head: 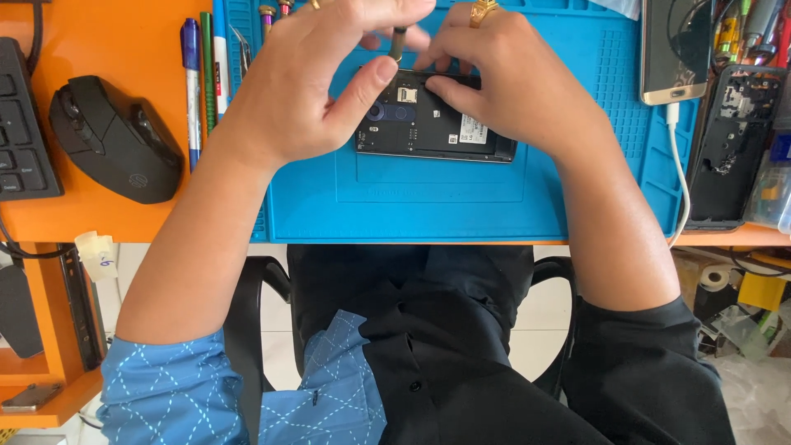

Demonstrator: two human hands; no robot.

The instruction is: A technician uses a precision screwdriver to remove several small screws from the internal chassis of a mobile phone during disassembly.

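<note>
The left hand steadies the opened phone with its thumb; the right hand pinches a screwdriver (tip hidden). The next move probably needs careful, straight pressure.

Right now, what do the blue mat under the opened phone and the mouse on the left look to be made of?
The blue mat looks like soft matte silicone or rubber: moulded ridges, recessed compartments and no glare. The mouse looks like hard black plastic, mostly matte, with a faint sheen on its curved top. The opened phone shows a dark, likely plastic inner frame with stickers; the left hand and right hand cover part of it.
</note>
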